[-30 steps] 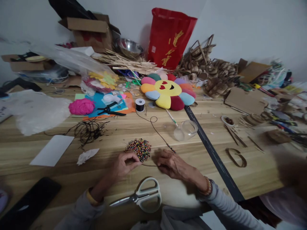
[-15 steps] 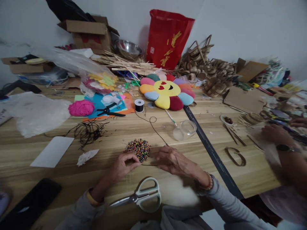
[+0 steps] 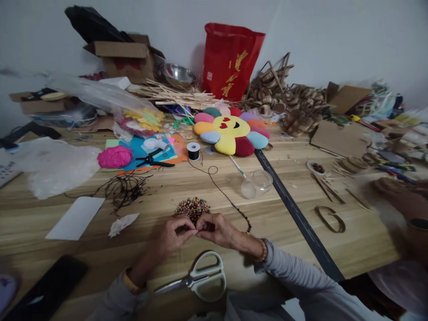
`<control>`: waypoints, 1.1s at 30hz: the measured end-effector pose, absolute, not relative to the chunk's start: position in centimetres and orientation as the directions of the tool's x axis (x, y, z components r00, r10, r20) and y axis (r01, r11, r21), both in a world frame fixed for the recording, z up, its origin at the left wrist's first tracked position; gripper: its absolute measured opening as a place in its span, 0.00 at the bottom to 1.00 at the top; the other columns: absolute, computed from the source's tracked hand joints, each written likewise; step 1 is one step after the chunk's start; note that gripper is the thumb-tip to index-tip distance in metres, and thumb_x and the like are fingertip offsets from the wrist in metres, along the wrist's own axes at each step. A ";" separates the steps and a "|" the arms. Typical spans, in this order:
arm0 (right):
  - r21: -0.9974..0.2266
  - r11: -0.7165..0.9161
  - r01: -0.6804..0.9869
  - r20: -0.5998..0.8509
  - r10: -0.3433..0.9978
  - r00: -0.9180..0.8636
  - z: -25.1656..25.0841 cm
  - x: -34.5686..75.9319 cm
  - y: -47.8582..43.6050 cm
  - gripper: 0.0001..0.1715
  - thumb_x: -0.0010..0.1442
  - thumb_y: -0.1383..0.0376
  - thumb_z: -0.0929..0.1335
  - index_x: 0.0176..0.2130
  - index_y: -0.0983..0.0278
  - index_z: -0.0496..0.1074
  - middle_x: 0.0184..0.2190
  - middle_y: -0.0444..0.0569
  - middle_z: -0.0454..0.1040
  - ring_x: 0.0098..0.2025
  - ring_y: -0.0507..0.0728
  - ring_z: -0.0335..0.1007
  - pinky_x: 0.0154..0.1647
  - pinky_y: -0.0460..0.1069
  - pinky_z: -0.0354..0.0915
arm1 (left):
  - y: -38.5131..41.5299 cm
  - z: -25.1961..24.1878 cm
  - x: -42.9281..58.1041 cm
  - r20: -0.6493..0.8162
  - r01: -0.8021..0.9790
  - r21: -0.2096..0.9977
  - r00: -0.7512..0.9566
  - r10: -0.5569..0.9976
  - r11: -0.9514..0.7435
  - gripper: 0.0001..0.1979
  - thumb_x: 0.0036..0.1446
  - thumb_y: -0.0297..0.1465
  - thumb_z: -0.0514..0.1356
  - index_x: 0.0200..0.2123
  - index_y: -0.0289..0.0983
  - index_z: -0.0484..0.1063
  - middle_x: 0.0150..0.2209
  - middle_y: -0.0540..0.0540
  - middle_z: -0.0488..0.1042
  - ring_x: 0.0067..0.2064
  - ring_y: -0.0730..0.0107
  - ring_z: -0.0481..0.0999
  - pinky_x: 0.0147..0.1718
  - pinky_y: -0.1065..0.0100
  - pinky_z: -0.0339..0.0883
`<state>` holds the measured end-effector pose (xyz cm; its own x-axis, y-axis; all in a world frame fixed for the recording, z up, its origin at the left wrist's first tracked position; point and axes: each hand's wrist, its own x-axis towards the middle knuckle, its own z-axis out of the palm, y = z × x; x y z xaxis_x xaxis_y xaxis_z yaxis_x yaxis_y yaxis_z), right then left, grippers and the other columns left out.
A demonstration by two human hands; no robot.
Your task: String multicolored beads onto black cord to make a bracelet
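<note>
Head view: both hands meet fingertip to fingertip just in front of the bead pile [image 3: 192, 207] on the counter [image 3: 274, 223]. The right hand [image 3: 217, 229] is pinched on the black cord [image 3: 220, 191], which runs from the spool [image 3: 193, 150] across the wood and carries a short run of strung beads [image 3: 245, 217] beside that wrist. The left hand [image 3: 174, 234] is pinched shut against it, on something too small to make out. This looks like threading a bead onto the cord end. That would call for a steady cord tip and a bead hole lined up with it. The beads are tiny, round and many-coloured, heaped loose. Scissors [image 3: 203, 278] lie nearer the body.
</note>
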<state>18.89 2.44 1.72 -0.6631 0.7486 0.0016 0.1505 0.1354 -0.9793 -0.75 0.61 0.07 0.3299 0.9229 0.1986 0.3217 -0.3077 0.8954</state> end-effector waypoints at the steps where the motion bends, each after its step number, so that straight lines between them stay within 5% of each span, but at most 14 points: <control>1: -0.982 0.129 0.137 0.005 0.749 -0.663 1.7 18.9 2.4 0.08 0.57 0.65 0.69 0.31 0.66 0.67 0.24 0.40 0.63 0.26 0.47 0.57 0.28 0.42 0.57 | 0.6 0.1 -0.7 0.200 0.322 0.895 0.332 0.922 -0.310 0.08 0.52 0.31 0.63 0.24 0.34 0.74 0.24 0.47 0.76 0.26 0.70 0.73 0.30 0.71 0.67; 16: -0.920 0.309 0.243 0.077 0.747 -0.660 0.9 19.6 2.1 0.08 0.60 0.64 0.67 0.32 0.67 0.72 0.26 0.43 0.68 0.28 0.49 0.60 0.30 0.44 0.58 | 0.5 0.5 -0.4 0.193 0.321 0.893 0.357 0.914 -0.315 0.11 0.53 0.35 0.62 0.22 0.35 0.74 0.22 0.47 0.76 0.25 0.71 0.72 0.28 0.71 0.66; 33: -0.933 0.238 0.270 0.007 0.763 -0.646 0.6 20.1 1.6 0.05 0.60 0.66 0.67 0.34 0.67 0.71 0.27 0.43 0.68 0.28 0.49 0.60 0.27 0.43 0.57 | 0.3 0.6 -0.3 0.188 0.360 0.872 0.382 0.905 -0.333 0.07 0.51 0.29 0.61 0.23 0.35 0.74 0.24 0.46 0.77 0.27 0.70 0.73 0.29 0.72 0.67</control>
<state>20.11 1.61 0.62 -0.6459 0.7634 0.0073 0.2704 0.2377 -0.9329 -0.30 0.27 0.59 0.3820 0.9049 0.1878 0.3595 -0.3327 0.8718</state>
